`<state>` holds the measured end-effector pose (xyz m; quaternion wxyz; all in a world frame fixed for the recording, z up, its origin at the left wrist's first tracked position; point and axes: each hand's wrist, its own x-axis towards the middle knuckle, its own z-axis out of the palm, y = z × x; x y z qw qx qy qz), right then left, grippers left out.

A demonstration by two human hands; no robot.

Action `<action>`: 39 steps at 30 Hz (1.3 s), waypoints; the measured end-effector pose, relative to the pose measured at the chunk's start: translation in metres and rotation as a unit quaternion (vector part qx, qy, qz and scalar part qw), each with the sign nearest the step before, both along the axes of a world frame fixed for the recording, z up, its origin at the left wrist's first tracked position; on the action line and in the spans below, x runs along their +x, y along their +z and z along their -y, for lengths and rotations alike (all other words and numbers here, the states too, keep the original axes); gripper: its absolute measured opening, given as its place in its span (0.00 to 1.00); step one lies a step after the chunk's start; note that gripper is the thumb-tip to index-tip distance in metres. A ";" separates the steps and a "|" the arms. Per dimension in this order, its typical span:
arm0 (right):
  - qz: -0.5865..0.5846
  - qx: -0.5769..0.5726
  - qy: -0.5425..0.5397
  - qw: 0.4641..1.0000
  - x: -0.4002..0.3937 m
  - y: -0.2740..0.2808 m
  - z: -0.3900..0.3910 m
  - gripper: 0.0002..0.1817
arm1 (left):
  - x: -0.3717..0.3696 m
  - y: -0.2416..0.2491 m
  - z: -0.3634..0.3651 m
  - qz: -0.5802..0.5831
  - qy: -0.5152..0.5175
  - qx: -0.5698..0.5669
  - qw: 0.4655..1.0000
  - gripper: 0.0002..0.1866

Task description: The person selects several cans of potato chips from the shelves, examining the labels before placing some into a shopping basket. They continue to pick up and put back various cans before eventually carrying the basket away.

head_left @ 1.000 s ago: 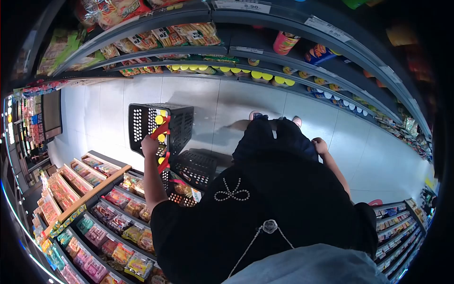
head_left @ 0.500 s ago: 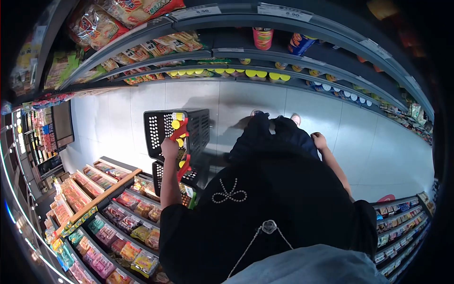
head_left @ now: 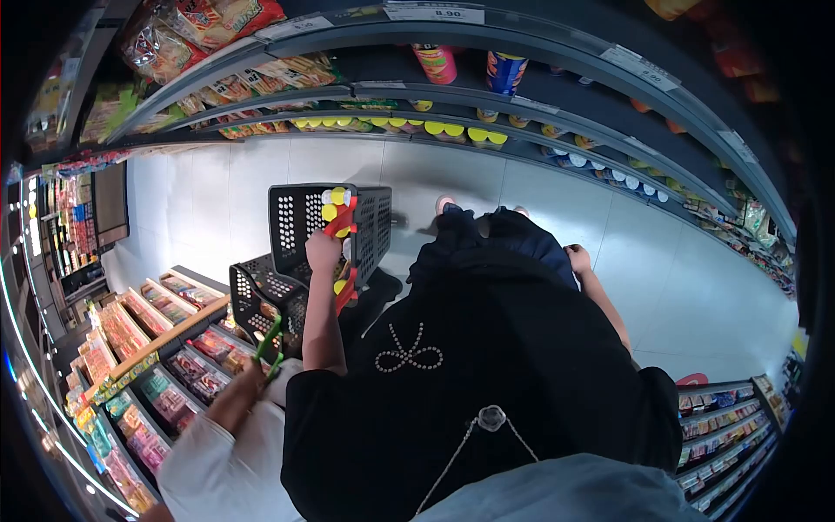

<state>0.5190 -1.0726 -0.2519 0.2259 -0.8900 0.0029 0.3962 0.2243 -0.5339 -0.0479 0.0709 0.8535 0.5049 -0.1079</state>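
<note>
My left hand [head_left: 323, 250] is closed round the red handle [head_left: 341, 221] of a black shopping basket [head_left: 287, 228], which stands at my left. Yellow-lidded containers [head_left: 330, 211] show inside the basket beside the handle. On my other side, my right hand [head_left: 577, 257] hangs by my dark trousers [head_left: 531, 239] with its fingers curled; what it holds, if anything, is too small to tell.
Ahead, shelves [head_left: 487, 96] carry packets, a pink can [head_left: 434, 63] and a blue can [head_left: 505, 72]. At lower left, another person's arm [head_left: 239, 400] is near a second black basket [head_left: 261, 296] with a green handle [head_left: 271, 341]. Snack racks [head_left: 139, 400] stand behind it.
Another person in a white top has come into view at lower left, with the second basket now farther left. My basket has shifted slightly up, my left hand still on its handle.
</note>
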 end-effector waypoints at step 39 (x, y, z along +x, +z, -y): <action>0.005 -0.035 0.112 0.993 0.012 0.015 0.132 0.17 | 0.122 -0.003 0.289 0.032 -0.149 -0.121 0.981 0.14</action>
